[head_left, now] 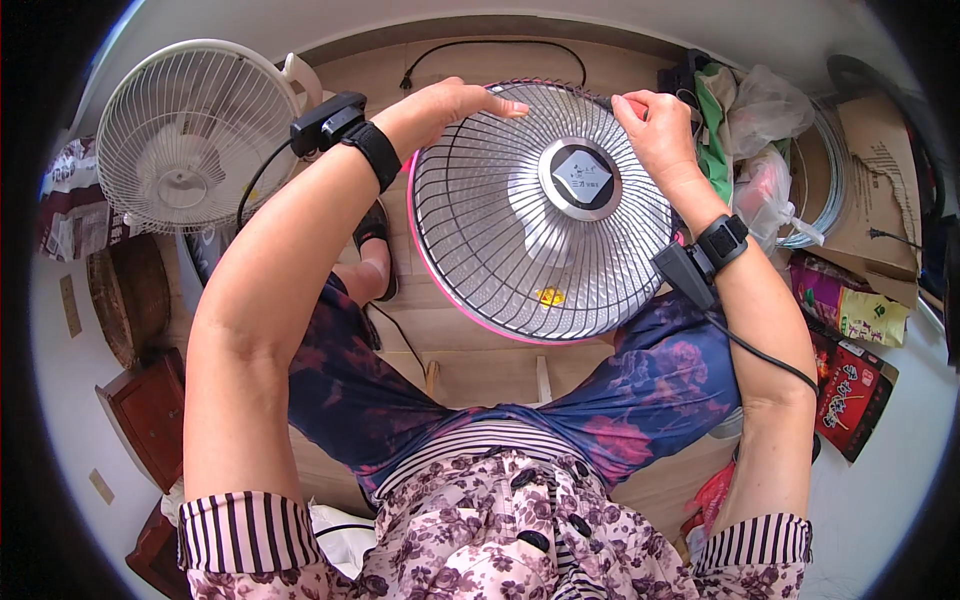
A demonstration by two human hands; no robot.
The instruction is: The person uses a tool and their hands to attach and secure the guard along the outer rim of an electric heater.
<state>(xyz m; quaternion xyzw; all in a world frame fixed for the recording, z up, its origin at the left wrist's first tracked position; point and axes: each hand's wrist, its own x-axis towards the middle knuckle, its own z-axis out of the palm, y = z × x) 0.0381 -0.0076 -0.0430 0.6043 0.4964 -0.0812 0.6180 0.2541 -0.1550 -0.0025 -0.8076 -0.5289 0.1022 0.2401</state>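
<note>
A round dish heater (480, 250) with a silver reflector, a black wire guard and a pink rim stands in front of me, between my knees. A silver and black badge (582, 180) marks the middle of its guard. My left hand (447, 108) grips the upper left rim, with the thumb lying over the wires and the other fingers mostly hidden behind. At the upper right edge of the guard, my right hand (658, 130) is closed, thumb and fingertips pressed together. Whatever lies between those fingertips is too small to tell. Each wrist wears a black strap with a small device.
A white fan (190, 140) stands at the far left, above a round wooden stump (130, 300). A black cable (490, 42) with a plug lies beyond the heater. On the right are plastic bags (768, 110), a cardboard box (880, 170), coiled wire (825, 180) and a red box (850, 395).
</note>
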